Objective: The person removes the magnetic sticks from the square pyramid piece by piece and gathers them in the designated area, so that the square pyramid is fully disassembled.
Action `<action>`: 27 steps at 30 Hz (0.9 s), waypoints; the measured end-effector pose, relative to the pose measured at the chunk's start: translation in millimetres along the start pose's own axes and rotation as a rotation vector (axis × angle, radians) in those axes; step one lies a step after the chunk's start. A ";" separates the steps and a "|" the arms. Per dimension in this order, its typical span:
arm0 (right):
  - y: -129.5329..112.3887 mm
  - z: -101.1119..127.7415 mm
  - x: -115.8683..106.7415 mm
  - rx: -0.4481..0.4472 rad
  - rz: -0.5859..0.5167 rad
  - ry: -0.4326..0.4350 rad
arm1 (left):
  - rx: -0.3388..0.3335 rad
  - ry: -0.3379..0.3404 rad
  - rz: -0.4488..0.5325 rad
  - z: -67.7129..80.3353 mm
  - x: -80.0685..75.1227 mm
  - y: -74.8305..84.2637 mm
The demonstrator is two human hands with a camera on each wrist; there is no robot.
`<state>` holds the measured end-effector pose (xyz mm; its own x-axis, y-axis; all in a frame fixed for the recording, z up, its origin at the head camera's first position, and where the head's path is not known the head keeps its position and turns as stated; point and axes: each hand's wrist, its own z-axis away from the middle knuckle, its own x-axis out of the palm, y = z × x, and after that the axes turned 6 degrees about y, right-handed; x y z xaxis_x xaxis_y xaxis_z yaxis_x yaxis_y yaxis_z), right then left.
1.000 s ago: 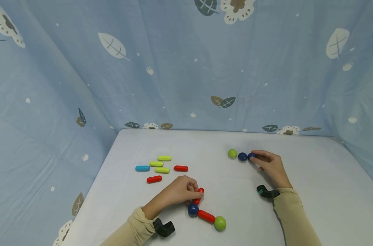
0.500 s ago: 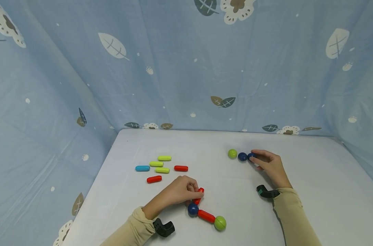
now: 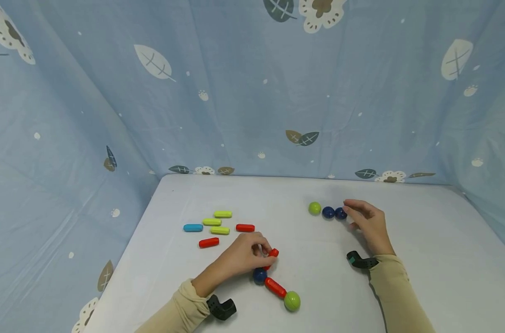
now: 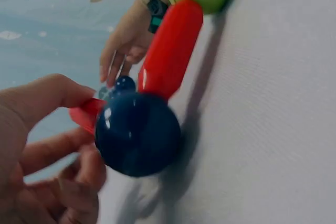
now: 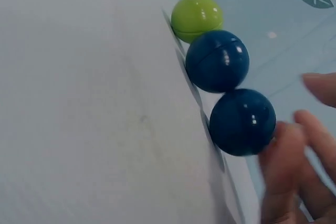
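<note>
My left hand [image 3: 244, 253] pinches a red rod [image 3: 273, 253] between thumb and fingers. One end of that rod meets a dark blue ball [image 3: 260, 276]. From the blue ball a second red rod [image 3: 275, 287] runs to a green ball [image 3: 292, 301], seen large in the left wrist view. At the right, my right hand [image 3: 370, 225] hovers beside the nearer of two dark blue balls [image 5: 242, 122], thumb and fingers parted around nothing. The other dark blue ball [image 5: 217, 61] and a green ball [image 5: 197, 18] line up with it.
Left of centre lie several loose rods: lime ones [image 3: 220, 230], a blue rod [image 3: 193, 228], a red rod [image 3: 245, 228] and another red rod [image 3: 208, 243]. A blue patterned curtain [image 3: 252, 92] hangs behind the white table [image 3: 319, 259].
My right hand has let go of the end dark blue ball and drawn slightly right. The left hand's joined rods and balls have shifted a little up, their green end also leftward.
</note>
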<state>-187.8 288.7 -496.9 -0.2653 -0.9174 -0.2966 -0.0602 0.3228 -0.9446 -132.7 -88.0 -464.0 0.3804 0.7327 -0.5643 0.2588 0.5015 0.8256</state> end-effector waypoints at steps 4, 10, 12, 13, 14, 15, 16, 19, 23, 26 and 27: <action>-11.8 1.7 6.6 -0.050 -0.067 0.033 | 0.125 0.072 0.023 0.3 -2.3 3.7; -31.1 9.5 30.3 -0.157 -0.077 -0.146 | 0.211 0.108 0.050 0.8 -3.4 7.8; -36.5 15.2 41.7 -0.176 -0.060 -0.264 | 0.201 0.102 0.057 0.9 -3.5 8.3; -39.4 18.4 48.0 -0.181 -0.046 -0.330 | 0.194 0.096 0.062 0.8 -3.5 8.3; -42.2 21.7 54.4 -0.185 -0.036 -0.399 | 0.183 0.090 0.064 0.7 -3.7 8.4; -44.7 25.1 60.8 -0.186 -0.021 -0.467 | 0.174 0.086 0.064 0.4 -3.8 8.3; -47.2 28.6 67.0 -0.179 -0.007 -0.531 | 0.168 0.083 0.058 0.2 -3.9 8.3; -51.2 37.4 81.5 -0.162 0.030 -0.689 | 0.153 0.088 0.016 -0.8 -4.5 7.0; -49.6 43.9 90.2 -0.130 0.042 -0.775 | 0.130 0.117 -0.070 -1.7 -5.8 3.9; -45.8 45.0 92.6 -0.126 0.024 -0.785 | 0.122 0.136 -0.127 -1.8 -6.6 1.6; -44.7 45.0 93.4 -0.131 0.016 -0.787 | 0.120 0.139 -0.144 -1.8 -6.7 0.7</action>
<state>-166.7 178.0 -488.7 0.4872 -0.7918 -0.3685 -0.1875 0.3172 -0.9296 -136.7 -91.6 -459.7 0.2081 0.7181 -0.6641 0.4087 0.5530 0.7261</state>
